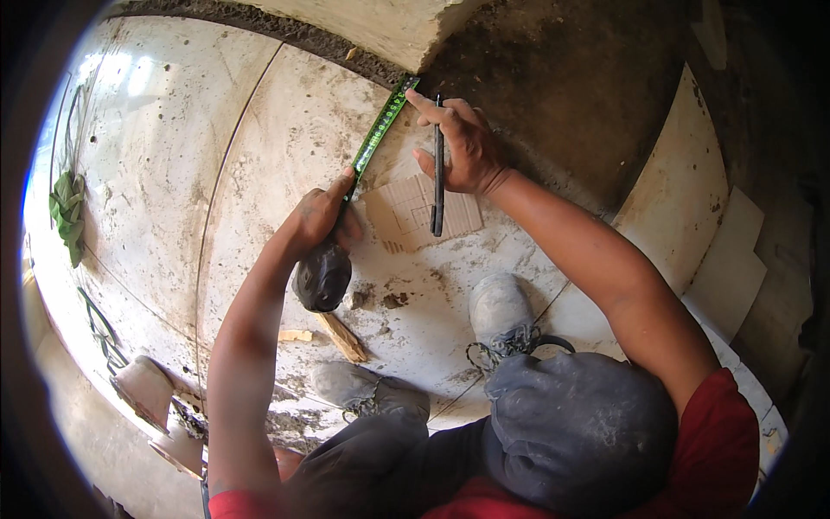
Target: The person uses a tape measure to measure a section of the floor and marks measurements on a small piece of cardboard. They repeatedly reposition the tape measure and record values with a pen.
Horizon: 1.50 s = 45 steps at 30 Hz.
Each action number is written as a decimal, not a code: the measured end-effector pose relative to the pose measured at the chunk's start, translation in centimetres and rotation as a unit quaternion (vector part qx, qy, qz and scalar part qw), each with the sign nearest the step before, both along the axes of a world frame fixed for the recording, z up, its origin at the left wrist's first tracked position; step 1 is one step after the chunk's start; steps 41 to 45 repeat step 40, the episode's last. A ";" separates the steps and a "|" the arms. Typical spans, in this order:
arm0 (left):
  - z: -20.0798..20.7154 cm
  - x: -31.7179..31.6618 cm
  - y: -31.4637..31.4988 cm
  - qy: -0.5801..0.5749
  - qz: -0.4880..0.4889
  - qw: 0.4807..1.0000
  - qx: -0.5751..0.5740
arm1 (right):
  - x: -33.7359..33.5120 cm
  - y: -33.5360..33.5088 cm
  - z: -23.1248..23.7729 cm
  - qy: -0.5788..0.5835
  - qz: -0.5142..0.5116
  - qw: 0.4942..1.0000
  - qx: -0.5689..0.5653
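Observation:
A tape measure with a green blade (377, 137) is stretched slantwise over the dirty white tiles, its far end at the tile edge by the wall corner. My left hand (320, 214) is closed round it, thumb along the blade; its dark rounded case (322, 278) shows below that hand. My right hand (469, 143) holds a slim black pen (438, 177) upright in the view, between thumb and fingers. Its index fingertip touches the far end of the blade. Beneath the pen lies a piece of cardboard (406, 216) with lines drawn on it.
A plastered wall corner (406, 35) stands at the far side, beside bare dark ground (562, 95). Tile pieces (731, 259) lie at the right. Near my shoes (501, 307) are a wood scrap (341, 337) and rubble. A green cloth-like thing (67, 212) lies far left.

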<state>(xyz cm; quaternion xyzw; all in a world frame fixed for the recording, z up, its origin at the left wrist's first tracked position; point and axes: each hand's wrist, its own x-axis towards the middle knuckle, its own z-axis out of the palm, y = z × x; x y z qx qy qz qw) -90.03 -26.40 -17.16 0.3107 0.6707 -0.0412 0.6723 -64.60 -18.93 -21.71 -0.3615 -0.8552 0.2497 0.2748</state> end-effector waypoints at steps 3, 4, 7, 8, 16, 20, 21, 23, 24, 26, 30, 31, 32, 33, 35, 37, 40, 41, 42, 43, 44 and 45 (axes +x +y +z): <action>0.0 0.0 -0.1 0.001 0.000 1.000 -0.002 | 0.1 0.0 0.0 -0.005 0.000 1.000 -0.005; 0.0 0.0 -0.1 0.003 0.000 1.000 -0.004 | 0.1 0.0 0.0 -0.005 0.001 1.000 -0.009; -0.1 0.0 -0.1 -0.006 0.014 1.000 -0.011 | 0.0 0.0 0.0 0.005 0.004 1.000 -0.007; -0.2 0.0 -0.1 -0.003 0.010 1.000 -0.003 | 0.0 0.0 0.0 0.003 0.003 1.000 -0.005; -0.6 0.3 -0.2 0.016 0.022 1.000 0.010 | -0.5 0.2 -0.2 0.023 0.001 0.999 0.039; -0.7 0.4 -0.3 0.013 0.033 0.999 0.015 | -0.6 0.1 -0.1 0.027 0.002 0.999 0.030; -0.7 0.5 -0.3 0.012 0.032 0.999 0.018 | -0.6 0.1 -0.1 0.026 0.003 0.999 0.030; -0.6 0.5 -0.4 0.009 0.032 0.999 0.020 | -0.6 0.1 -0.1 0.025 0.004 0.999 0.032; -0.5 0.5 -0.4 0.008 0.032 0.999 0.020 | -0.5 0.2 -0.1 0.023 0.005 0.999 0.035; -0.4 0.6 -0.4 0.008 0.033 0.999 0.013 | -0.5 0.2 0.0 0.018 0.004 0.999 0.038; -0.5 0.6 -0.2 0.008 0.037 0.999 -0.007 | -0.5 0.1 0.2 0.019 0.005 0.999 0.028; -0.5 0.7 -0.2 0.005 0.039 0.999 -0.011 | -0.4 0.2 0.2 0.024 0.005 0.999 0.022; -0.6 0.6 -0.2 0.001 0.040 0.999 -0.006 | -0.4 0.2 0.2 0.020 0.005 1.000 0.021; -0.6 0.6 -0.2 -0.002 0.041 0.999 -0.002 | -0.3 0.2 0.1 0.017 0.004 1.000 0.021; -0.6 0.6 -0.2 -0.006 0.039 0.999 0.000 | -0.3 0.1 0.1 0.015 0.001 1.000 0.026; -0.5 0.5 -0.2 -0.007 0.035 0.999 -0.005 | -0.4 0.0 0.1 0.013 -0.003 0.999 0.034; -0.6 0.6 -0.3 -0.003 0.040 0.999 0.007 | -0.3 0.0 0.1 0.019 0.000 1.000 -0.002; -0.6 0.6 -0.3 -0.003 0.040 0.999 0.007 | -0.3 0.0 0.1 0.019 0.000 1.000 -0.002; -0.6 0.6 -0.3 -0.003 0.040 0.999 0.007 | -0.3 0.0 0.1 0.019 0.000 1.000 -0.002; -0.6 0.6 -0.3 -0.003 0.040 0.999 0.007 | -0.3 0.0 0.1 0.019 0.000 1.000 -0.002; -0.6 0.6 -0.3 -0.003 0.040 0.999 0.007 | -0.3 0.0 0.1 0.019 0.000 1.000 -0.002; -0.6 0.6 -0.3 -0.003 0.040 0.999 0.007 | -0.3 0.0 0.1 0.019 0.000 1.000 -0.002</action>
